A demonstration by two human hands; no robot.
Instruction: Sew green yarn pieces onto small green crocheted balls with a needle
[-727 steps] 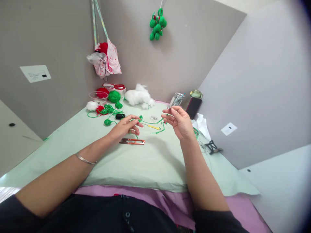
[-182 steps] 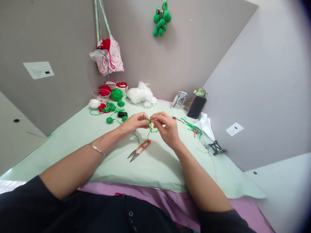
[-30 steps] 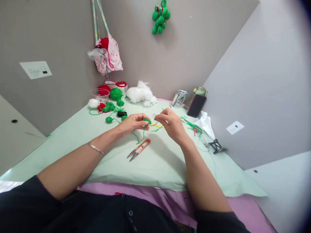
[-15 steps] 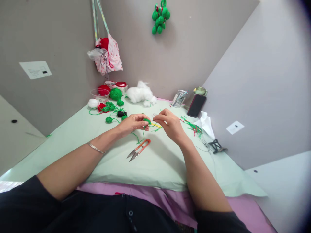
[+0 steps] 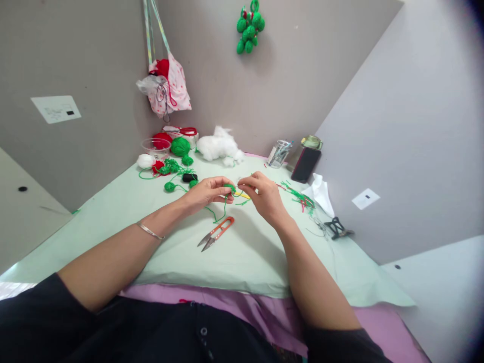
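Observation:
My left hand pinches a small green yarn piece between thumb and fingers, over the middle of the table. Close to its right, my right hand has thumb and fingertips pressed together; what they hold is too small to make out. A green strand hangs from the piece and loops down to the tabletop. Orange-handled thread snips lie below the hands, blades toward the lower left. Something thin and yellow shows between the hands.
Green yarn balls, a clear tub and white stuffing sit at the back left. Toward the right are a glass of pens, a phone, green yarn scraps, white tissue and a black stand.
My right hand has shifted slightly left, closer to the green piece. My left hand stays almost in place, with the piece moved a little to the right.

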